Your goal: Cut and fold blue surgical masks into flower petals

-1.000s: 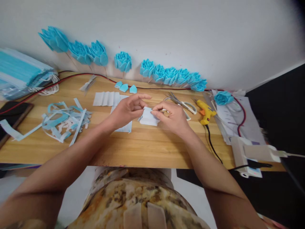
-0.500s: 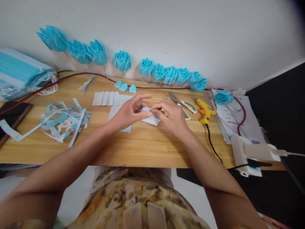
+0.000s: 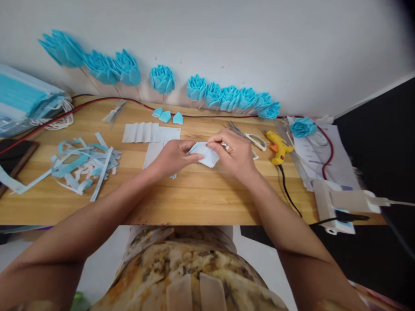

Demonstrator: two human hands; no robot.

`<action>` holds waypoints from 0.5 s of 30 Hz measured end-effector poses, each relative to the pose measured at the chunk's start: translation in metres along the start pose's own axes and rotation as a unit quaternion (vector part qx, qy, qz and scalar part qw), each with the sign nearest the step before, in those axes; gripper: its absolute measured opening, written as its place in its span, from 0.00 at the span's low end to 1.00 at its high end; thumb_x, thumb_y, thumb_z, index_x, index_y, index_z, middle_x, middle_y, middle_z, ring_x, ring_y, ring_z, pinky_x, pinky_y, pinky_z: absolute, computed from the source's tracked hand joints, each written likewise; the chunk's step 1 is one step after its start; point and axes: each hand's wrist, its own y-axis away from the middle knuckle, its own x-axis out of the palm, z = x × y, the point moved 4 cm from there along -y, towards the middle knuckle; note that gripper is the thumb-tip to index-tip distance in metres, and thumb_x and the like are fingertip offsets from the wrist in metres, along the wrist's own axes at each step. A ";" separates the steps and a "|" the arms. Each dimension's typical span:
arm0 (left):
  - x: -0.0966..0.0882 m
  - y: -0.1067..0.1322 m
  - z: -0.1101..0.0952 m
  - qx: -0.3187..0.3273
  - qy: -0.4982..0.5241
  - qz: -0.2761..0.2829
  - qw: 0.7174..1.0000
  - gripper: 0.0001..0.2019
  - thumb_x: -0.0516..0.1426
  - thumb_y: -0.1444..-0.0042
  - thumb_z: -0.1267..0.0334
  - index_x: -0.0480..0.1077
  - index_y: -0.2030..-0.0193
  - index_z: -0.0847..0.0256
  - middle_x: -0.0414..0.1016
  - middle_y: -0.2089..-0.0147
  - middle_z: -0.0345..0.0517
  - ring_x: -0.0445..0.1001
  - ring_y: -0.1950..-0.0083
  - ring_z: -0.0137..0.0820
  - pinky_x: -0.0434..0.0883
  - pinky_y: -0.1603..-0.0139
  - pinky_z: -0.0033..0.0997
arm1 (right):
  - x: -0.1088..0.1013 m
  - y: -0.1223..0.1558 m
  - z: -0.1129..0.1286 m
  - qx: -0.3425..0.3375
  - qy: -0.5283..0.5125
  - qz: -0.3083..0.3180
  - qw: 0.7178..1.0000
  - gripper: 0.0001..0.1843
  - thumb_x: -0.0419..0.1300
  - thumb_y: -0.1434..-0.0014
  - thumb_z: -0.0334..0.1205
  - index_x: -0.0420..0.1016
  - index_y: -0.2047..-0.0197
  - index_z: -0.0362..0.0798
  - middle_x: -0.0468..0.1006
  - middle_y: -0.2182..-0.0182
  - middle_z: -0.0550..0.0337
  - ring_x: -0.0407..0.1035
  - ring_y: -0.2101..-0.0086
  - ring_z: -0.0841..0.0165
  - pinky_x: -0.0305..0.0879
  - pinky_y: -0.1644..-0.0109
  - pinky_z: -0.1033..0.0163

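A small folded piece of pale blue-white mask fabric [image 3: 208, 156] is held between my two hands above the table. My left hand [image 3: 177, 156] pinches its left side, thumb on top. At its upper right edge, the thumb and fingers of my right hand [image 3: 234, 151] are closed on it. Flat sheets of the same fabric [image 3: 152, 152] lie partly under my left hand, beside a pleated white piece [image 3: 140, 132]. Three small folded blue petals [image 3: 165, 116] rest farther back. Scissors [image 3: 256, 141] with white handles lie just beyond my right hand.
Blue fabric flowers [image 3: 162, 79] on sticks lean along the wall. Cut strips [image 3: 84, 166] are heaped at left, near a bag of masks [image 3: 27, 100]. A yellow glue gun [image 3: 278, 147], its cord, a power strip [image 3: 327, 207] and another blue flower [image 3: 303, 127] are at right.
The left hand has come in from raised, spread fingers to grip the fabric piece. That piece is now lifted and turned, showing more of its face. The view has shifted slightly.
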 end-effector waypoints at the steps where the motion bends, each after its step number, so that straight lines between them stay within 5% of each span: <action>1: -0.001 0.000 -0.002 0.008 -0.008 0.001 1.000 0.10 0.62 0.49 0.58 0.72 0.73 0.62 0.69 0.75 0.37 0.65 0.71 0.28 0.61 0.69 0.27 | 0.000 0.000 -0.001 0.000 -0.002 0.005 1.000 0.06 0.60 0.35 0.36 0.77 0.65 0.50 0.80 0.69 0.63 0.72 0.67 0.68 0.66 0.60 0.61; 7: -0.002 0.001 -0.005 0.033 -0.022 -0.027 0.999 0.08 0.61 0.46 0.58 0.75 0.66 0.60 0.74 0.69 0.39 0.67 0.68 0.28 0.65 0.64 0.29 | 0.006 0.002 -0.007 0.025 -0.046 0.036 0.998 0.07 0.62 0.36 0.40 0.80 0.64 0.51 0.81 0.69 0.62 0.74 0.66 0.68 0.68 0.58 0.60; 10: -0.001 0.001 0.005 -0.001 0.024 -0.063 0.998 0.09 0.60 0.44 0.57 0.73 0.69 0.61 0.73 0.72 0.39 0.68 0.71 0.27 0.65 0.68 0.29 | 0.010 0.004 -0.015 0.095 -0.123 0.012 0.988 0.14 0.59 0.34 0.50 0.80 0.51 0.55 0.82 0.59 0.60 0.75 0.58 0.65 0.71 0.51 0.57; 15: -0.002 -0.001 0.014 -0.039 0.195 -0.119 0.973 0.10 0.62 0.43 0.57 0.70 0.67 0.62 0.74 0.72 0.41 0.73 0.71 0.27 0.72 0.69 0.28 | 0.027 0.011 -0.033 0.195 -0.249 0.009 0.949 0.33 0.38 0.29 0.62 0.56 0.28 0.62 0.73 0.39 0.56 0.70 0.41 0.64 0.68 0.38 0.52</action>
